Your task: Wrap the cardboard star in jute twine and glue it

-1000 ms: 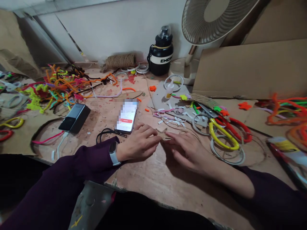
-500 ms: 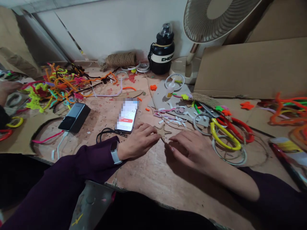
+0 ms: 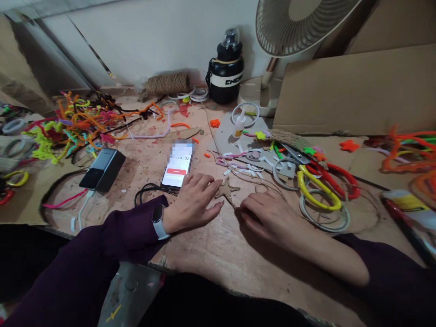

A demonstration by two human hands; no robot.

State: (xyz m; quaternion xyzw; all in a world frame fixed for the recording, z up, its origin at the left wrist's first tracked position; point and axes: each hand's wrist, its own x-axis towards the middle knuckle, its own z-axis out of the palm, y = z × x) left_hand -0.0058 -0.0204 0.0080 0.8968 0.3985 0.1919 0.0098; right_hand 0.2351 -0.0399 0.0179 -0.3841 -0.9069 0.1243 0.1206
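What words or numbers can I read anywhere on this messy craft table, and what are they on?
"54:02": on the phone screen, above a red button whose text is too small to read; the screen's top is blurred.
"ENCO": on the black bottle, on its white band; first letter unsure, the rest hidden round the curve.
Nothing else is readable.

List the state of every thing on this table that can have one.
Small brown cardboard star, lying flat on the table.
Left hand, open, fingertips on the star.
Right hand, curled beside the star, grip hidden.
Black smartphone, screen lit.
Black drinking bottle, upright, cap on.
Brown twine roll, wound, lying on its side.
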